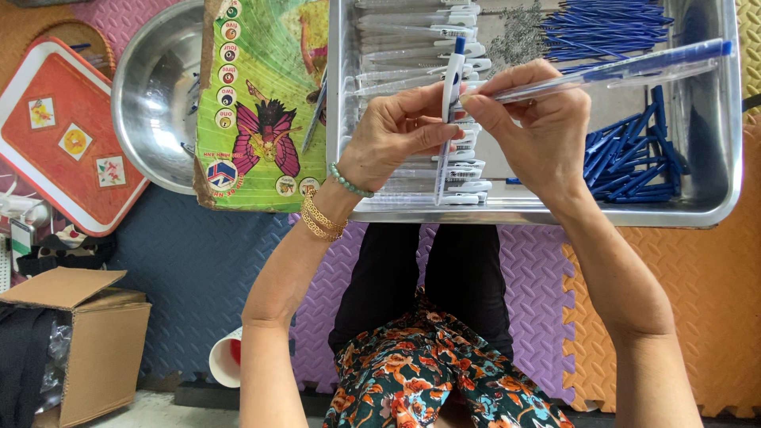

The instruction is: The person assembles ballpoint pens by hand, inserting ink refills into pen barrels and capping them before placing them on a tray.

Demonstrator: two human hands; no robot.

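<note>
Holding a white pen (pixel 449 119) pinched in the left hand (pixel 396 131) above the tray (pixel 733 158), the right hand (pixel 539 119) grips clear pens (pixel 618 70); loosely fanned, one could slip.

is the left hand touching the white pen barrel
Touching. The head view shows the left hand with its fingers closed around the upright white pen barrel, no gap visible.

A white pen barrel (pixel 449 111) stands upright; several clear blue-tipped pens (pixel 610 70) lie slanted across it.
</note>
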